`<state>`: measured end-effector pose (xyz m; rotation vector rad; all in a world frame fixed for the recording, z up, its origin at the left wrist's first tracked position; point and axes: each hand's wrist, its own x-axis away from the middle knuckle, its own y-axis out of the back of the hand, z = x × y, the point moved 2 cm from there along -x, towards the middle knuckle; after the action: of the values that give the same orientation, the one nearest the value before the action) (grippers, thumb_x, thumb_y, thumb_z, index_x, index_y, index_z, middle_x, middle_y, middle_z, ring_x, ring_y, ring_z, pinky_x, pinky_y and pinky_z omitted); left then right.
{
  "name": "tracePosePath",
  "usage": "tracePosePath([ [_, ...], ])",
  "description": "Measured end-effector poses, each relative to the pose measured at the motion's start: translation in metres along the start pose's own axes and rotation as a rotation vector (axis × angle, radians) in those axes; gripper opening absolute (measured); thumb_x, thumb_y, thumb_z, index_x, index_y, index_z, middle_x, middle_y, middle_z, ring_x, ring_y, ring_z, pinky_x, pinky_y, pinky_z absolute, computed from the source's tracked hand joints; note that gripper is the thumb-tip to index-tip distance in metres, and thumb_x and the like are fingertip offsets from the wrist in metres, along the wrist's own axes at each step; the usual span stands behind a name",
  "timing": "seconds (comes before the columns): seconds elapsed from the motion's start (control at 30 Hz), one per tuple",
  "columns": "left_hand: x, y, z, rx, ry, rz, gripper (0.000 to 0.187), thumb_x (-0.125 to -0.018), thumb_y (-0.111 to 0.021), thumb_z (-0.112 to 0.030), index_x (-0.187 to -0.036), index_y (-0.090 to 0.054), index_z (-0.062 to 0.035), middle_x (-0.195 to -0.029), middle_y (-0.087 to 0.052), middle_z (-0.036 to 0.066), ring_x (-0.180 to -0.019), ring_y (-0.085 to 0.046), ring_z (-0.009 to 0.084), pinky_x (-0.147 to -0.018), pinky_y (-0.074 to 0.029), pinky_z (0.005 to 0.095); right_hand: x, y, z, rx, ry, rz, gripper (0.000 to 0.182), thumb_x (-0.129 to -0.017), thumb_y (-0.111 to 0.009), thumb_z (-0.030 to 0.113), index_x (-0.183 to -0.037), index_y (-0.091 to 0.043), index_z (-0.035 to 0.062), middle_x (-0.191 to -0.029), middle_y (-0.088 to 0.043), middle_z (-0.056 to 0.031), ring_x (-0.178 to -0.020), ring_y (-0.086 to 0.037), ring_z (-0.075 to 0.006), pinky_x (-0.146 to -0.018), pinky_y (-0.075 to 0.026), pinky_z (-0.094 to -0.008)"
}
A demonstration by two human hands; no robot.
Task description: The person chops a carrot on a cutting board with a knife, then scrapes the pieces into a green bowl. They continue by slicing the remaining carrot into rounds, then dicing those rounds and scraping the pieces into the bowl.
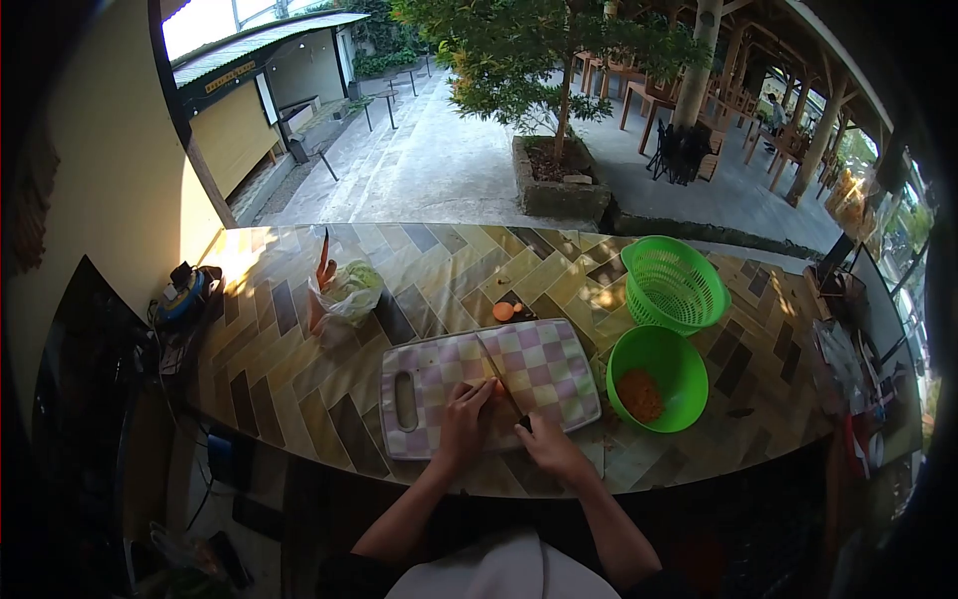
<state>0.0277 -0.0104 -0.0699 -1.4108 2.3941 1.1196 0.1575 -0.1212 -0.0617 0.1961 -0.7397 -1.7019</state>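
A pink-and-white checkered cutting board (539, 364) lies on the patterned table (289, 399). On the board my left hand (467, 419) is closed around a small orange piece (498, 386), mostly hidden by the fingers. My right hand (550, 447) grips the dark handle of a knife (502, 377), whose blade points away from me, just right of the piece. Orange cut pieces (507, 311) lie beyond the board's far edge. To the right, a green bowl (684, 364) holds a heap of finely cut orange food (639, 395).
A green colander (677, 285) stands behind the bowl. At the left are a clear plastic bag (356, 293) with pale green contents and a reddish pointed item (325, 268). Cables and a blue round object (182, 290) sit at the left edge; packets (841, 361) lie right.
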Motion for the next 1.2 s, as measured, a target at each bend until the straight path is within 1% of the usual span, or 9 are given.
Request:
tracePosePath([
  [0.2, 0.003, -0.001, 0.002, -0.044, -0.029, 0.010, 0.038, -0.084, -0.064, -0.004, -0.121, -0.066, 0.0043, -0.117, -0.069, 0.019, -0.099, -0.061, 0.0344, -0.090, -0.049, 0.0406, 0.027, -0.012, -0.026, 0.020, 0.065, -0.083, 0.035, -0.099, -0.053, 0.029, -0.104, -0.055, -0.0057, -0.083, -0.065, -0.0262, -0.081, -0.065, -0.0430, -0.073, -0.049, -0.0464],
  [0.4, 0.001, 0.000, 0.003, -0.034, -0.028, -0.016, 0.036, -0.084, -0.064, -0.006, -0.118, -0.067, 0.0045, -0.112, -0.070, 0.019, -0.098, -0.061, 0.0347, -0.089, -0.049, 0.0417, 0.015, -0.009, -0.022, 0.011, -0.038, 0.021, 0.033, -0.099, -0.052, 0.026, -0.100, -0.055, -0.0064, -0.082, -0.066, -0.0265, -0.074, -0.067, -0.0399, -0.069, -0.050, -0.0468],
  [0.5, 0.007, -0.002, 0.000, -0.059, -0.083, 0.006, 0.035, -0.084, -0.064, -0.006, -0.118, -0.067, 0.0047, -0.112, -0.070, 0.019, -0.101, -0.062, 0.0350, -0.090, -0.049, 0.0419, -0.003, -0.012, -0.020, 0.021, 0.010, 0.016, 0.032, -0.099, -0.052, 0.026, -0.097, -0.056, -0.0057, -0.077, -0.064, -0.0252, -0.069, -0.067, -0.0357, -0.065, -0.050, -0.0460],
  [0.6, 0.004, -0.002, 0.003, -0.076, 0.009, -0.031, 0.035, -0.084, -0.065, -0.009, -0.117, -0.067, 0.0041, -0.112, -0.070, 0.019, -0.104, -0.062, 0.0350, -0.090, -0.050, 0.0418, -0.001, -0.022, -0.032, 0.138, 0.126, -0.102, 0.033, -0.099, -0.053, 0.027, -0.099, -0.056, -0.0058, -0.076, -0.064, -0.0247, -0.068, -0.067, -0.0354, -0.065, -0.050, -0.0462],
  [0.8, 0.005, -0.001, -0.005, -0.107, -0.003, -0.091, 0.037, -0.081, -0.067, -0.007, -0.117, -0.068, 0.0021, -0.113, -0.070, 0.017, -0.105, -0.062, 0.0343, -0.092, -0.049, 0.0429, 0.060, 0.013, -0.004, -0.046, -0.224, 0.144, 0.038, -0.099, -0.054, 0.030, -0.103, -0.053, -0.0080, -0.083, -0.064, -0.0268, -0.076, -0.065, -0.0408, -0.073, -0.049, -0.0472],
  [0.9, 0.011, -0.003, 0.002, -0.156, -0.047, -0.089, 0.036, -0.080, -0.068, -0.006, -0.116, -0.069, -0.0003, -0.114, -0.070, 0.015, -0.107, -0.061, 0.0335, -0.095, -0.047, 0.0430, 0.043, 0.003, -0.033, 0.117, 0.061, -0.044, 0.035, -0.099, -0.054, 0.028, -0.102, -0.053, -0.0066, -0.080, -0.063, -0.0229, -0.066, -0.065, -0.0339, -0.063, -0.051, -0.0449],
  [1.0, 0.019, 0.003, 0.000, -0.072, -0.010, -0.068, 0.036, -0.078, -0.070, -0.006, -0.115, -0.071, -0.0044, -0.113, -0.070, 0.011, -0.107, -0.061, 0.0321, -0.097, -0.045, 0.0419, 0.029, -0.009, -0.047, 0.118, 0.310, -0.238, 0.034, -0.100, -0.054, 0.030, -0.104, -0.051, -0.0035, -0.071, -0.059, -0.0141, -0.052, -0.058, -0.0213, -0.046, -0.046, -0.0374],
  [1.1, 0.026, 0.010, -0.004, -0.103, 0.010, -0.088, 0.037, -0.076, -0.072, -0.006, -0.113, -0.072, -0.0077, -0.112, -0.071, 0.009, -0.107, -0.061, 0.0308, -0.098, -0.043, 0.0410, 0.045, 0.007, -0.025, -0.150, -0.008, 0.018, 0.040, -0.100, -0.054, 0.034, -0.106, -0.051, -0.0054, -0.076, -0.061, -0.0214, -0.065, -0.062, -0.0315, -0.063, -0.050, -0.0423],
  [1.2, 0.023, 0.017, -0.010, -0.160, -0.003, -0.080, 0.036, -0.075, -0.073, -0.005, -0.111, -0.073, -0.0090, -0.112, -0.071, 0.007, -0.106, -0.061, 0.0297, -0.098, -0.042, 0.0402, 0.060, 0.018, -0.015, -0.379, -0.194, 0.084, 0.037, -0.101, -0.054, 0.035, -0.108, -0.050, -0.0009, -0.068, -0.056, -0.0101, -0.052, -0.055, -0.0179, -0.048, -0.045, -0.0333],
])
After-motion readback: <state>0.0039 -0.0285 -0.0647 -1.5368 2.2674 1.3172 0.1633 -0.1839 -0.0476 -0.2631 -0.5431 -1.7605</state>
